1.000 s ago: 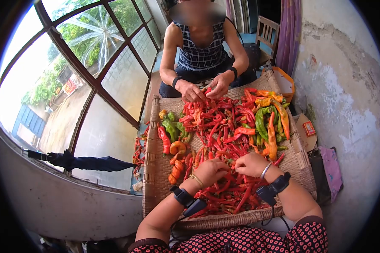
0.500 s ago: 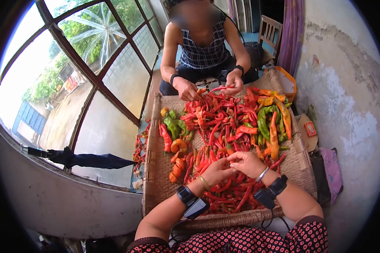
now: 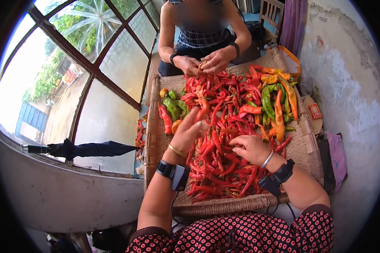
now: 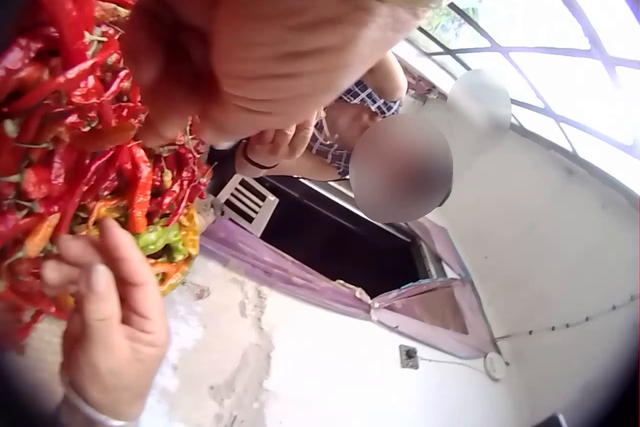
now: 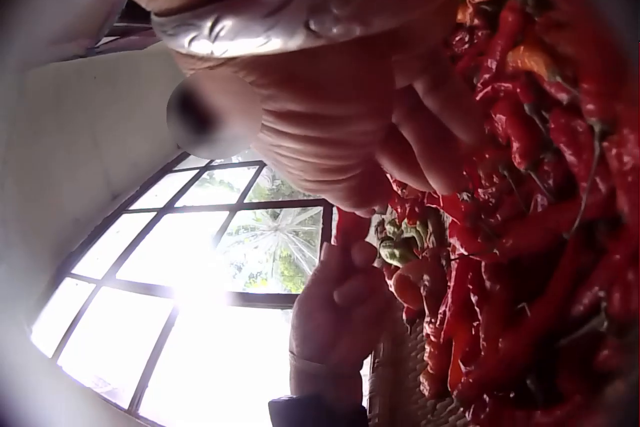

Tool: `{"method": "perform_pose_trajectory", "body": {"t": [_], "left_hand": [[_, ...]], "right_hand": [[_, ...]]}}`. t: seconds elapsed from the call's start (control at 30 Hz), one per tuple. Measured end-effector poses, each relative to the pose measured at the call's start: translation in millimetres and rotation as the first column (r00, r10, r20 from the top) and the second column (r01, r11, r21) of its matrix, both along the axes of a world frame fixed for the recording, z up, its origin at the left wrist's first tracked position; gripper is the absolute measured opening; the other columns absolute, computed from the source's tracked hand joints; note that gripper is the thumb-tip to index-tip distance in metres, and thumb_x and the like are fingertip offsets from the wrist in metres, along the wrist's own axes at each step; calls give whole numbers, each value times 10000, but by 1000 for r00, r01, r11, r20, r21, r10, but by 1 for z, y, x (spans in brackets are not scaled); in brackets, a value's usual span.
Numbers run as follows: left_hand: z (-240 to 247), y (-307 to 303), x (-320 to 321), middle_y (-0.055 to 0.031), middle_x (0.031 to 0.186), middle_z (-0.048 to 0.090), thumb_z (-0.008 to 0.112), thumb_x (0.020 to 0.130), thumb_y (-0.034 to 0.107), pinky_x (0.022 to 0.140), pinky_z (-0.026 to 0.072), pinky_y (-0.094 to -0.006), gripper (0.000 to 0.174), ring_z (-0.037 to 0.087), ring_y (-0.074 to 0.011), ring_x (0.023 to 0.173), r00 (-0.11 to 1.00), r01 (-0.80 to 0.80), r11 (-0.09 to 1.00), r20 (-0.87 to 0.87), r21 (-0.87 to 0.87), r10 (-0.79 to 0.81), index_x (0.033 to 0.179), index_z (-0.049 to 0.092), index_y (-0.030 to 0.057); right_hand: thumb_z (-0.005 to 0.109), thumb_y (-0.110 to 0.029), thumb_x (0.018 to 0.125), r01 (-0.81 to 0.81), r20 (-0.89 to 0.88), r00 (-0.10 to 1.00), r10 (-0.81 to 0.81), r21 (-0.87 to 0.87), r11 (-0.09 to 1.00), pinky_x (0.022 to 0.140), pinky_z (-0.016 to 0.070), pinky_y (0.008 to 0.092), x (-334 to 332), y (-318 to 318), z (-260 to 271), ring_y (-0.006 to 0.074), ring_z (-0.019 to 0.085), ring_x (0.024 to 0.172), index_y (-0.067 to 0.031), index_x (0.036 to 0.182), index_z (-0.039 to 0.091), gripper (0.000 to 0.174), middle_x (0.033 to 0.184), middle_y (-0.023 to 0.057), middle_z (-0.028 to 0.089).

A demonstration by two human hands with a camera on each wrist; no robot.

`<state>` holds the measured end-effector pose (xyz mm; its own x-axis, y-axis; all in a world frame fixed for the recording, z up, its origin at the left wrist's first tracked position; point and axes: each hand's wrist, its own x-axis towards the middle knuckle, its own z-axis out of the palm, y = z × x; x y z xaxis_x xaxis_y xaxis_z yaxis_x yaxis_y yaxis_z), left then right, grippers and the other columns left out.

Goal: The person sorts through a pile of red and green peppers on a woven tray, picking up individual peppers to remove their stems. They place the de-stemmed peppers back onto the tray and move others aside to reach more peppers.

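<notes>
My left hand [image 3: 189, 135] is over the left part of the pepper heap, pinching a blurred red pepper [image 3: 203, 109] at its fingertips. In the right wrist view the same pepper [image 5: 350, 229] stands up from that hand. My right hand [image 3: 252, 149] hovers low over the heap of red peppers [image 3: 223, 168], its fingers loosely bent and the thumb apart, with nothing between them. All the peppers lie on a woven tray [image 3: 154, 139]. Green peppers [image 3: 172, 107] sit at its left side, and long orange peppers [image 3: 279, 120] lie on the right.
Across the tray a person's hands [image 3: 204, 63] work close together at the far edge of the heap. A folded dark umbrella [image 3: 97, 149] lies on the windowsill at left. An orange-rimmed box [image 3: 299, 69] and a pink bag [image 3: 337, 158] are along the right wall.
My hands were together at the heap's middle; now they are apart, the left moved left and forward with a red pepper. The view has tipped lower. The other person's hands have come together.
</notes>
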<state>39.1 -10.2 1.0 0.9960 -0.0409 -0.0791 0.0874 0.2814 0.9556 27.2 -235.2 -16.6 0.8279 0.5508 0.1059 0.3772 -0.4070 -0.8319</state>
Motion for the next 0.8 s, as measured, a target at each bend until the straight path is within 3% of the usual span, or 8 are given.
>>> {"method": "perform_pose_trajectory", "body": {"t": [0.07,0.13,0.2,0.27,0.3,0.37,0.6,0.8], "left_hand": [[-9,10,3,-102,1150,468,494,851,129,743,443,-246,429,534,-133,854,999,10,1000,39,-20,-9,1242,362,11],[-35,19,9,-98,1186,452,465,858,109,753,447,-271,419,528,-176,931,996,-7,933,88,360,-26,1242,347,-8],[-50,18,6,-112,1075,547,517,824,166,758,450,-302,403,561,-220,896,995,3,886,85,465,-48,1189,431,18],[-32,6,-3,-137,893,604,589,754,247,732,453,-330,386,579,-268,837,926,282,327,-167,902,-339,1074,521,43],[-35,5,-4,-137,893,604,589,754,247,732,453,-330,386,579,-268,837,926,284,328,-169,901,-338,1074,521,43],[-43,4,-6,-127,767,588,633,700,249,655,450,-330,342,574,-251,734,819,244,71,-166,967,-549,993,560,87],[-31,-17,-15,-100,752,597,625,689,273,641,451,-363,374,572,-280,712,765,349,33,-264,936,-587,1002,550,84],[-33,-6,-11,-106,748,612,606,725,179,623,461,-297,276,594,-205,672,807,406,359,-146,840,-572,969,585,54]], "right_hand": [[582,-180,728,-73,71,994,79,-75,994,678,454,340,2,-3,-9,249,577,754,-45,924,591,239,804,117,591],[584,-213,727,-138,139,977,160,-156,978,707,449,359,2,-4,-9,266,566,795,-50,931,589,260,838,122,585],[590,-247,725,-308,13,946,325,-285,908,722,440,368,-2,-4,-4,300,550,796,-52,958,581,304,845,130,572],[601,-280,715,-350,-49,933,357,-366,862,747,438,382,-6,-3,-7,292,553,848,-75,980,573,336,873,129,582],[610,-291,707,-425,-101,900,424,-419,803,751,436,389,-7,-3,-9,295,553,859,-81,994,568,359,880,132,585],[639,-322,680,-521,-213,849,484,-488,700,752,429,405,-9,-1,-5,303,553,885,-83,1004,554,411,890,141,593],[649,-320,666,-534,-297,841,453,-597,599,736,430,408,-9,1,4,312,562,856,-59,912,545,373,848,151,599],[641,-310,675,-477,-211,867,452,-613,629,677,436,419,-9,-1,-14,338,566,770,-58,936,507,387,744,157,592]]}}
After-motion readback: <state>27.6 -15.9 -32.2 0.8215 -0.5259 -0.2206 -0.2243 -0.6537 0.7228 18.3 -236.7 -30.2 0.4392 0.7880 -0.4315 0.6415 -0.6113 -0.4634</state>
